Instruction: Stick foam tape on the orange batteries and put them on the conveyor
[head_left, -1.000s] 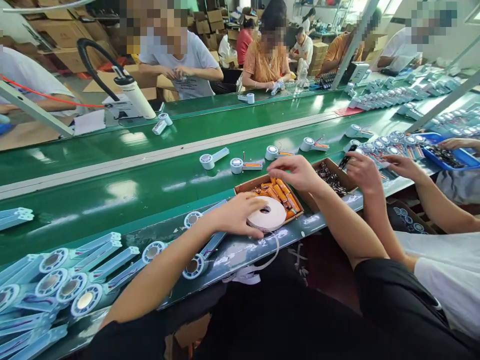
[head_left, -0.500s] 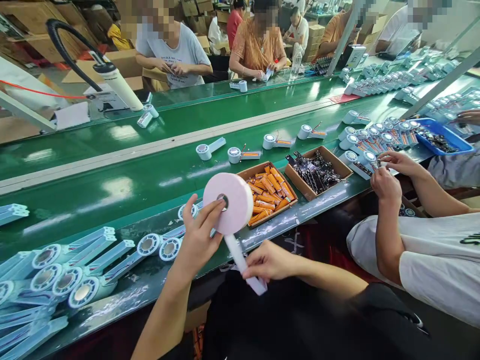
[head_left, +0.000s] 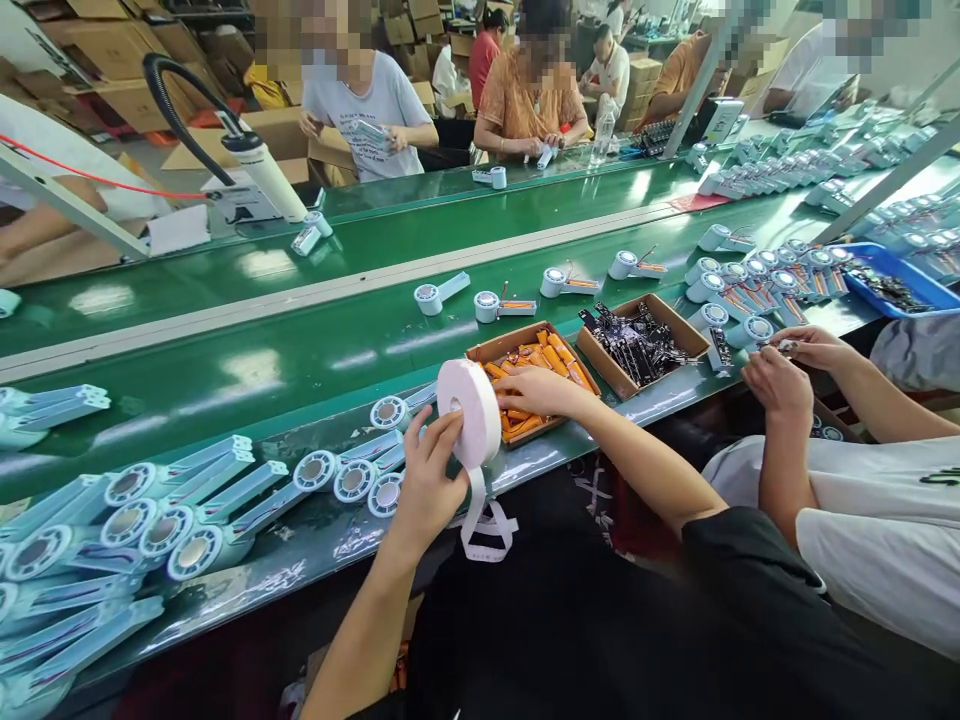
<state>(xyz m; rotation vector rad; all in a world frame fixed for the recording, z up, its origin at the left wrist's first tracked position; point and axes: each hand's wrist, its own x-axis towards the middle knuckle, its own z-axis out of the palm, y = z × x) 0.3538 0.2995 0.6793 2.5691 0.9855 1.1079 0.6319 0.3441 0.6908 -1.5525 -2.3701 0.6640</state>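
My left hand (head_left: 430, 480) holds a white roll of tape (head_left: 478, 415), with fingers at its core. A loose strip of tape (head_left: 487, 550) hangs from the roll and curls at its end. My right hand (head_left: 544, 392) reaches into a cardboard box (head_left: 534, 436) of orange wrapped battery cells (head_left: 559, 355). Its fingers stretch over the cells, and their tips are partly hidden near the roll. Beside my left hand lie light-blue handheld fan bodies (head_left: 352, 480) with round heads.
Another cardboard box (head_left: 679, 372) holds black circuit boards (head_left: 637, 340). More fan bodies (head_left: 161, 530) are piled at left. Fans with orange cells (head_left: 506, 306) stand along the green conveyor belt (head_left: 322, 360). At right, a co-worker's hands (head_left: 787, 375) work near a blue tray (head_left: 919, 290).
My right hand has let go of the tape strip and moved up into the battery box. The roll has turned in my left hand, and its strip now hangs free.
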